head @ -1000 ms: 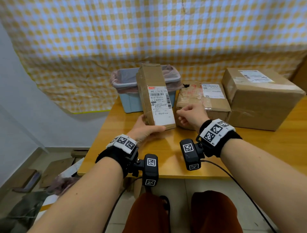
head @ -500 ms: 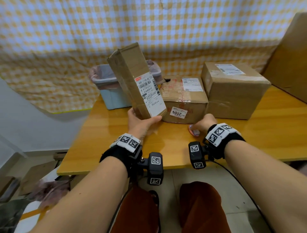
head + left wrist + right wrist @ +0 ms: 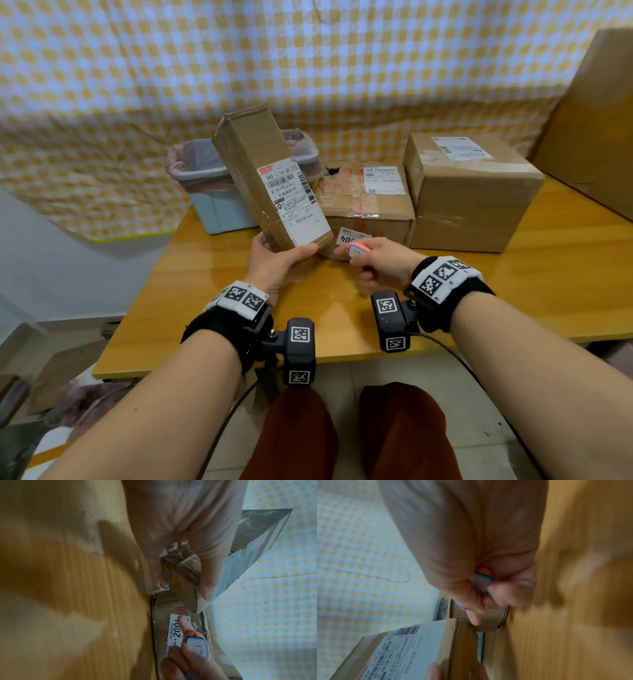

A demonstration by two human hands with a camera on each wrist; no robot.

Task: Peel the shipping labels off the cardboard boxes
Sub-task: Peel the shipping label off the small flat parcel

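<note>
Cardboard, long and narrow, the tall box [image 3: 260, 171] is tilted above the wooden table [image 3: 205, 291], its lower end clasped by the left hand [image 3: 277, 263] with the thumb across the bottom edge, and a white shipping label [image 3: 294, 202] is stuck on its face. Left of that box stands a pale blue bin [image 3: 212, 192]; right of it the right hand [image 3: 380, 263] pinches a small pink and blue tool [image 3: 356, 251], then a taped box [image 3: 366, 202] and a larger box [image 3: 469, 192]
</note>
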